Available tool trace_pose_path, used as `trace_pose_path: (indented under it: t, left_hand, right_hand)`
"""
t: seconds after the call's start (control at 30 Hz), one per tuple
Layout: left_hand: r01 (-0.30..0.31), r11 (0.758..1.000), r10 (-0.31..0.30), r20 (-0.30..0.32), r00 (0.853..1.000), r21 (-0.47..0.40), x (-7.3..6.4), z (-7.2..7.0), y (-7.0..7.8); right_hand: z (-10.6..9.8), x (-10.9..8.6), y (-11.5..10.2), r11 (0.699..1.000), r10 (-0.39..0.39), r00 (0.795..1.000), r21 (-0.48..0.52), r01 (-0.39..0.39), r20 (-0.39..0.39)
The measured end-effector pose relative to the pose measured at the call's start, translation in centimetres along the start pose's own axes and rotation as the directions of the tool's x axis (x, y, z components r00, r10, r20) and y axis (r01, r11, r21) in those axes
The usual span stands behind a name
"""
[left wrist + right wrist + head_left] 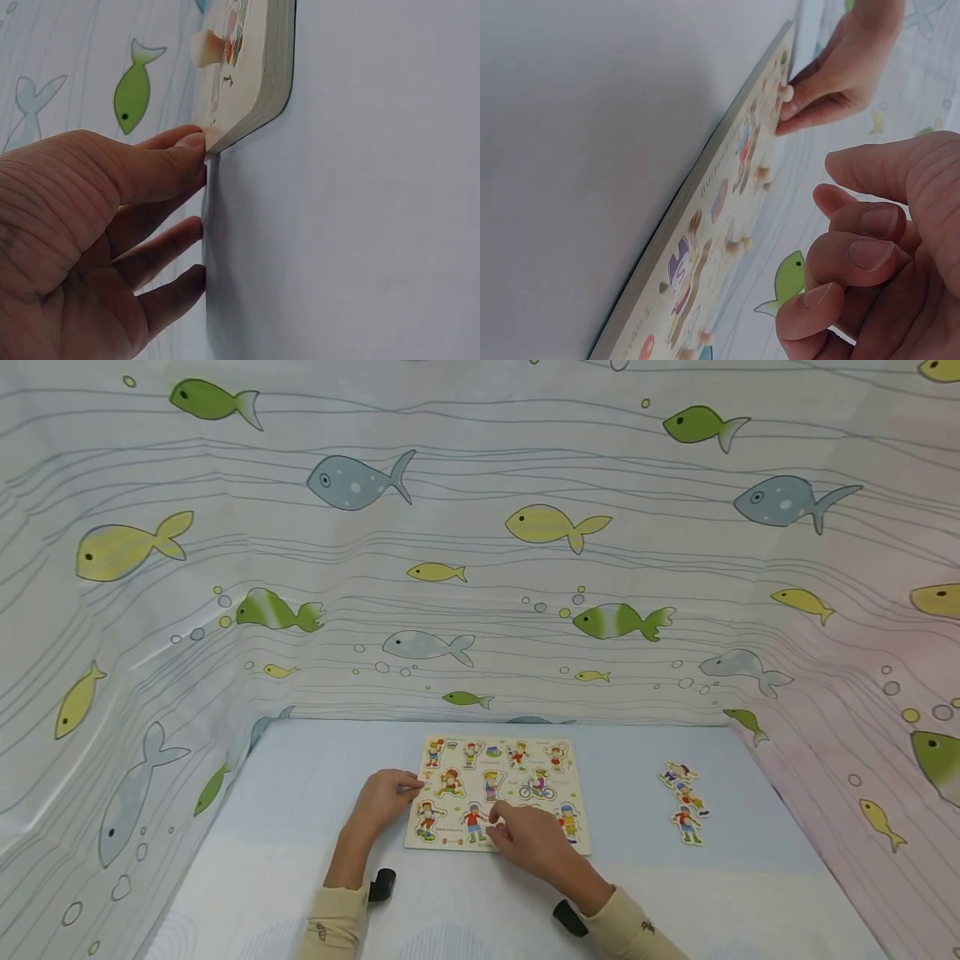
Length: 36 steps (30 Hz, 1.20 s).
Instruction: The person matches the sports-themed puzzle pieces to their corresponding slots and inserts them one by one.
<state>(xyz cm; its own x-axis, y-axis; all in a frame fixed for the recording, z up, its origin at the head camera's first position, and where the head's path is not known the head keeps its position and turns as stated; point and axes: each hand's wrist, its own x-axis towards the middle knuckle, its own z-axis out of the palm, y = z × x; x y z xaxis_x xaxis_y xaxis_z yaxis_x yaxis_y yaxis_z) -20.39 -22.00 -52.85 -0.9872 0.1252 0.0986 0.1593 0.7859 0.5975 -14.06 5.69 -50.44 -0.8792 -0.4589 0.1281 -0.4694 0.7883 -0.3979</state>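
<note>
A wooden peg puzzle board [450, 810] printed with children playing sports lies flat on the table. Several figure pieces sit on it, and small wooden knobs [763, 174] stand up from its face in the right wrist view. At the board's left edge, my left hand [386, 799] touches the wood with thumb and forefinger, the other fingers spread below in the left wrist view. Over the lower middle of the board hovers my right hand [536, 839], its fingers loosely bent and the thumb apart from them. Nothing shows between them in the right wrist view [877, 247].
Three loose figure pieces lie in a column to the right of the board: a top one [678, 772], a middle one [688, 797] and a lower one [686, 825]. A pale cloth covers the table [300, 827]. Fish-printed curtain [480, 610] hangs around the back and sides.
</note>
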Motion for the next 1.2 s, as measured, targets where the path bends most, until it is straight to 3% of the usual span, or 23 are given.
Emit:
trace_pose_path:
  t: [0.47, 0.63, 0.93, 1.2]
  left_hand:
    - [0.001, 1.000, -0.002, -0.003, 1.000, -0.013, -0.2, 0.1, 0.0]
    - [-0.004, 1.000, 0.004, -0.008, 1.000, -0.006, -0.1, 0.1, -0.1]
    - [0.002, 1.000, -0.002, -0.007, 1.000, -0.014, 0.0, 0.0, 0.0]
    - [0.005, 1.000, -0.005, -0.004, 1.000, -0.014, 0.0, 0.0, 0.0]
  right_hand:
    - [-0.8, -1.7, 1.0, 0.998, 0.032, 0.998, 0.060, -0.029, -0.055]
    - [-0.8, -2.2, 1.6, 0.997, 0.057, 0.997, 0.056, -0.054, -0.053]
    - [-1.1, -2.9, 2.5, 1.000, 0.023, 0.992, 0.011, -0.022, -0.123]
    - [-1.5, -3.6, 3.2, 0.998, 0.068, 0.990, 0.010, -0.067, -0.125]
